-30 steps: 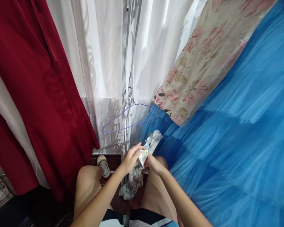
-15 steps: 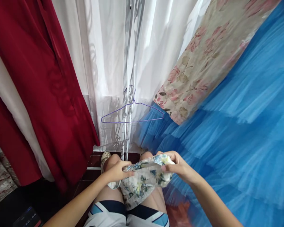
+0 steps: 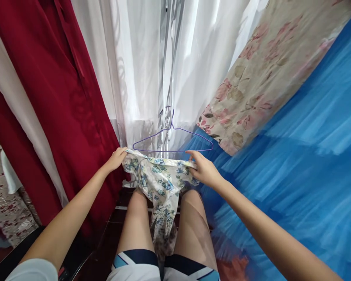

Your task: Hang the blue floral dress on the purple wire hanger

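A white garment with a blue and yellow floral print [image 3: 160, 179] is stretched out between my hands, its top edge nearly level and the rest hanging down between my knees. My left hand [image 3: 117, 159] pinches its left upper corner. At the right upper corner, my right hand [image 3: 203, 168] grips the cloth, with the index finger raised beside the bar of the hanger. The purple wire hanger [image 3: 152, 135] hangs just beyond the garment's top edge, hooked on a metal rack or chain [image 3: 166, 78]. Nothing hangs on it.
Dark red cloth [image 3: 84, 105] hangs on the left and white curtains [image 3: 140, 58] hang behind the hanger. To the right are a beige floral garment [image 3: 245, 89] and a ruffled blue tulle skirt [image 3: 304, 164]. Dark floor tiles [image 3: 124, 218] show below.
Both hands have moved up and forward, and apart. The garment, bunched over my lap before, is spread wide and hangs down in front of the hanger.
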Demonstrator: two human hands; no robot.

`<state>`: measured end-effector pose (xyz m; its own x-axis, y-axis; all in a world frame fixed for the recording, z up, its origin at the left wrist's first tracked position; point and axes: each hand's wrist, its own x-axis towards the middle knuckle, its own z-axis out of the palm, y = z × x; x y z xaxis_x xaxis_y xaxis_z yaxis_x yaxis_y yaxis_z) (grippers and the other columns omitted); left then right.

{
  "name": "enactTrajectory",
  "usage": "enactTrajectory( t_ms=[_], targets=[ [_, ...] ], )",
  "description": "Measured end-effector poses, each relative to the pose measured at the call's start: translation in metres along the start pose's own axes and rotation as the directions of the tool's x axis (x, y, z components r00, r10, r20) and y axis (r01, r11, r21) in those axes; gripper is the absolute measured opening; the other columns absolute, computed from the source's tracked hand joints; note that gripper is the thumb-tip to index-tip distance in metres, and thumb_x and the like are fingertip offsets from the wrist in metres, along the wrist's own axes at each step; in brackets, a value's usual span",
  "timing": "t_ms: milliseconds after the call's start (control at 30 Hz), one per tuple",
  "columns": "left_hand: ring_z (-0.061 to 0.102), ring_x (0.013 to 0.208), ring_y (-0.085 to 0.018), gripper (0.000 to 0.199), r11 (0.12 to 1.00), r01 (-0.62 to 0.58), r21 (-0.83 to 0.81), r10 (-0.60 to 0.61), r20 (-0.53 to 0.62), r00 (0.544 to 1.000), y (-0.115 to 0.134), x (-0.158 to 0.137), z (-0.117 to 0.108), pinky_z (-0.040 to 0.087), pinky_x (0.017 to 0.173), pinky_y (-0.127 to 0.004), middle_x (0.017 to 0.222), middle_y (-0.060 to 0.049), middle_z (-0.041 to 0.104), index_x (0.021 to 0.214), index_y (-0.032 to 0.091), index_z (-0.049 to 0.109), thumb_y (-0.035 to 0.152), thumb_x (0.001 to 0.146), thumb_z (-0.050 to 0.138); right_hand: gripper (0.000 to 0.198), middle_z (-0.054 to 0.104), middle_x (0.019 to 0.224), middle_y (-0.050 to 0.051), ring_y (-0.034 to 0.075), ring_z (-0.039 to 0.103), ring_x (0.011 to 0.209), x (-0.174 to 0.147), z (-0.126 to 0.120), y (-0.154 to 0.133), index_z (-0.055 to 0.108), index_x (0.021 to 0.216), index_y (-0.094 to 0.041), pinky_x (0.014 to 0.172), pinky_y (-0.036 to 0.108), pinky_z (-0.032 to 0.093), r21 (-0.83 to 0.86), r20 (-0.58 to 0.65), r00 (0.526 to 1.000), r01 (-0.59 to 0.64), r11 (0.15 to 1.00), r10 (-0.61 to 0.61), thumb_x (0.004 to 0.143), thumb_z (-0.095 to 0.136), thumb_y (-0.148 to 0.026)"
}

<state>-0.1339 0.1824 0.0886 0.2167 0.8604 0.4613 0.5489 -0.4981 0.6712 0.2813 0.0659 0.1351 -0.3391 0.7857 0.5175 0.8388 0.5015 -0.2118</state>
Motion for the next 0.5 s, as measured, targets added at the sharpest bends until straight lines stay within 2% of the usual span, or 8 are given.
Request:
enactTrajectory(
  t_ms=[100, 167, 200, 267, 333, 400, 433, 500],
  targets=[
    [0.056, 0.105, -0.025, 0.034, 0.977, 0.004, -0.215, -0.011, -0.031, 0.999, 0.006, 0.029, 0.000, 0.041, 0.095, -0.035, 0.102, -0.006, 0.066, 0.098, 0.017, 0.065, 0.044, 0.089, 0.047, 0.061, 0.055, 0.121, 0.013, 0.025, 0.061, 0.091, 0.014, 0.012, 0.017, 0.040, 0.139, -0.020, 0.080, 0.038, 0.051, 0.079, -0.203, 0.978, -0.028, 0.997, 0.044, 0.079, 0.055, -0.020],
    [0.059, 0.101, -0.024, 0.035, 0.935, 0.031, -0.355, -0.048, -0.041, 0.998, 0.013, 0.038, 0.011, 0.045, 0.091, -0.034, 0.100, -0.006, 0.068, 0.101, 0.016, 0.065, 0.045, 0.086, 0.051, 0.066, 0.052, 0.125, 0.016, 0.025, 0.060, 0.088, 0.024, 0.015, 0.036, 0.033, 0.144, -0.018, 0.081, 0.041, 0.052, 0.130, -0.338, 0.935, -0.070, 0.989, 0.110, 0.082, 0.054, -0.023],
    [0.061, 0.100, -0.024, 0.037, 0.906, 0.050, -0.420, -0.072, -0.039, 0.997, 0.017, 0.040, 0.019, 0.046, 0.089, -0.033, 0.099, -0.006, 0.069, 0.103, 0.016, 0.065, 0.046, 0.085, 0.053, 0.068, 0.051, 0.127, 0.017, 0.026, 0.060, 0.091, 0.029, 0.016, 0.046, 0.031, 0.146, -0.017, 0.083, 0.042, 0.052, 0.142, -0.391, 0.910, -0.087, 0.986, 0.137, 0.083, 0.054, -0.025],
    [0.064, 0.097, -0.024, 0.040, 0.837, 0.096, -0.539, -0.121, -0.012, 0.993, 0.026, 0.039, 0.034, 0.049, 0.085, -0.033, 0.096, -0.007, 0.071, 0.105, 0.015, 0.066, 0.046, 0.082, 0.058, 0.071, 0.048, 0.133, 0.020, 0.030, 0.055, 0.111, 0.040, 0.014, 0.066, 0.029, 0.148, -0.014, 0.095, 0.047, 0.048, 0.128, -0.455, 0.876, -0.109, 0.986, 0.156, 0.083, 0.053, -0.026],
    [0.067, 0.092, -0.024, 0.040, 0.759, 0.151, -0.633, -0.162, 0.041, 0.986, 0.036, 0.034, 0.045, 0.051, 0.082, -0.033, 0.092, -0.009, 0.073, 0.104, 0.014, 0.068, 0.044, 0.078, 0.065, 0.073, 0.043, 0.139, 0.022, 0.034, 0.042, 0.131, 0.054, 0.010, 0.083, 0.030, 0.149, -0.010, 0.108, 0.051, 0.037, 0.112, -0.463, 0.870, -0.134, 0.985, 0.171, 0.082, 0.053, -0.025],
    [0.069, 0.087, -0.024, 0.037, 0.683, 0.200, -0.703, -0.193, 0.090, 0.977, 0.044, 0.027, 0.050, 0.053, 0.080, -0.033, 0.089, -0.009, 0.074, 0.099, 0.013, 0.070, 0.040, 0.073, 0.072, 0.075, 0.039, 0.144, 0.023, 0.033, 0.031, 0.140, 0.069, 0.006, 0.093, 0.029, 0.150, -0.008, 0.114, 0.051, 0.028, 0.153, -0.388, 0.891, -0.190, 0.970, 0.236, 0.081, 0.053, -0.024],
    [0.069, 0.084, -0.024, 0.035, 0.648, 0.218, -0.730, -0.206, 0.107, 0.973, 0.047, 0.024, 0.050, 0.053, 0.079, -0.033, 0.088, -0.009, 0.075, 0.097, 0.014, 0.070, 0.037, 0.071, 0.075, 0.074, 0.038, 0.145, 0.023, 0.033, 0.031, 0.140, 0.075, 0.005, 0.096, 0.030, 0.149, -0.007, 0.115, 0.050, 0.027, 0.185, -0.328, 0.904, -0.224, 0.957, 0.275, 0.081, 0.053, -0.024],
    [0.070, 0.079, -0.024, 0.031, 0.591, 0.241, -0.770, -0.225, 0.129, 0.966, 0.053, 0.022, 0.045, 0.055, 0.077, -0.035, 0.085, -0.008, 0.075, 0.093, 0.014, 0.071, 0.035, 0.071, 0.076, 0.065, 0.046, 0.141, 0.023, 0.034, 0.039, 0.135, 0.084, 0.004, 0.097, 0.041, 0.143, -0.006, 0.113, 0.049, 0.029, 0.233, -0.201, 0.924, -0.277, 0.932, 0.325, 0.082, 0.054, -0.024]
  ],
)
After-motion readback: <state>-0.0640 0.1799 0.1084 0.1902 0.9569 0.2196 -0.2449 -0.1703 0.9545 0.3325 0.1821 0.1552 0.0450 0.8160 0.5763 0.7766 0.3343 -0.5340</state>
